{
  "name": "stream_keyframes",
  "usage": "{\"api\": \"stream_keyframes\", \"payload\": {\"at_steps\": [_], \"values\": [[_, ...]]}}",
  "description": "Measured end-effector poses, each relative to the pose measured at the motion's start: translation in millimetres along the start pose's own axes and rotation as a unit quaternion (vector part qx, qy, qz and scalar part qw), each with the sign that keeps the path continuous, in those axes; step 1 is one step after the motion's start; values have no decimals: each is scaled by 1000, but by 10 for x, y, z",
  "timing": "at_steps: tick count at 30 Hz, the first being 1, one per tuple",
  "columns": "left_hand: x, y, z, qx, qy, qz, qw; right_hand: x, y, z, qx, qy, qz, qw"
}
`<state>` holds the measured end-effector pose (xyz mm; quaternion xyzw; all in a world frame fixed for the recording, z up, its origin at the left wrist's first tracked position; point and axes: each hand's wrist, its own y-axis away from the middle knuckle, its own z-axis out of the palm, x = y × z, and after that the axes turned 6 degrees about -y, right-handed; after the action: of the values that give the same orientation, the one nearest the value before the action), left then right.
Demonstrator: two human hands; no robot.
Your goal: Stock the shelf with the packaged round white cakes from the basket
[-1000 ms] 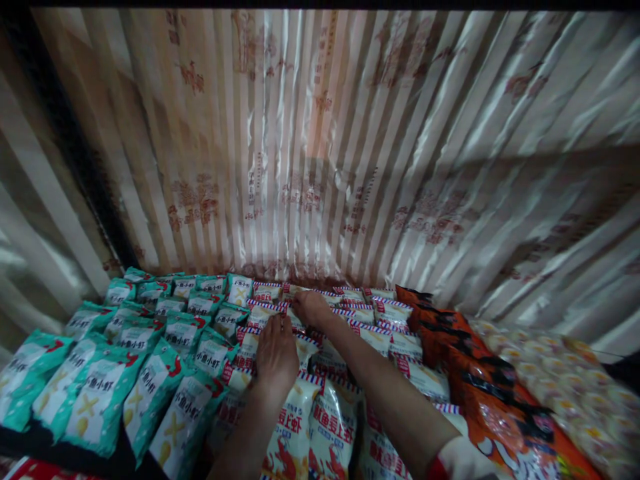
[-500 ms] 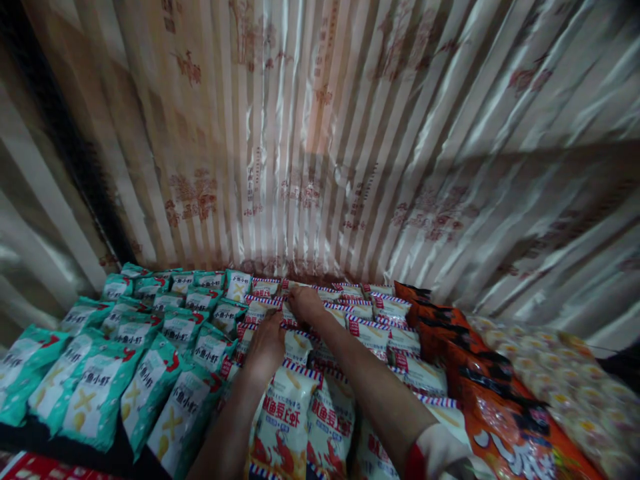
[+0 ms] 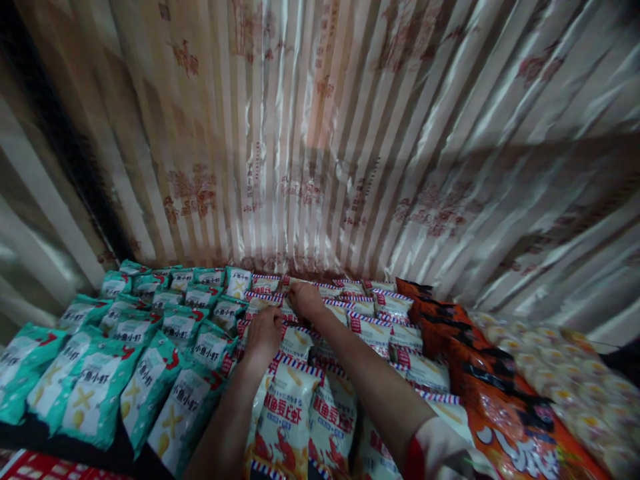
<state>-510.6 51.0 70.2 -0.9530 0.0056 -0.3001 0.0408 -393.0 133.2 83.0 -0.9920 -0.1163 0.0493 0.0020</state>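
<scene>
My left hand (image 3: 265,330) is closed over the middle rows of white snack bags with red-and-blue striped edges, beside a white snack bag (image 3: 295,343). Its fingertips are hidden, so what it holds cannot be made out. Farther back, my right hand (image 3: 305,301) has its fingers curled at a white snack bag (image 3: 296,283) in the rearmost row, seemingly pinching its near edge. In front of both hands, a larger-looking upright white snack bag (image 3: 283,417) with red lettering and a red shrimp picture leans beside others like it.
Teal snack bags (image 3: 90,393) stand in rows to the left. Orange bags (image 3: 505,420) and clear packs of round pieces (image 3: 575,380) lie on the right. Printed, pleated sheeting (image 3: 300,133) rises behind; a dark post (image 3: 60,133) stands at left.
My left hand has drawn its fingers in and shifted slightly left. My right hand stays almost in place at the back row. The bags have barely moved.
</scene>
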Motion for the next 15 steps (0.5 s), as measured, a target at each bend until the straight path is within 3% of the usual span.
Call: {"api": "stream_keyframes", "payload": {"at_steps": [9, 15], "values": [[-36, -15, -7, -1, -14, -3, 1000, -1, -2, 34, 10, -20, 9, 1000], [-61, -9, -14, 12, -14, 3, 1000, 39, 259, -173, 62, -136, -78, 986]]}}
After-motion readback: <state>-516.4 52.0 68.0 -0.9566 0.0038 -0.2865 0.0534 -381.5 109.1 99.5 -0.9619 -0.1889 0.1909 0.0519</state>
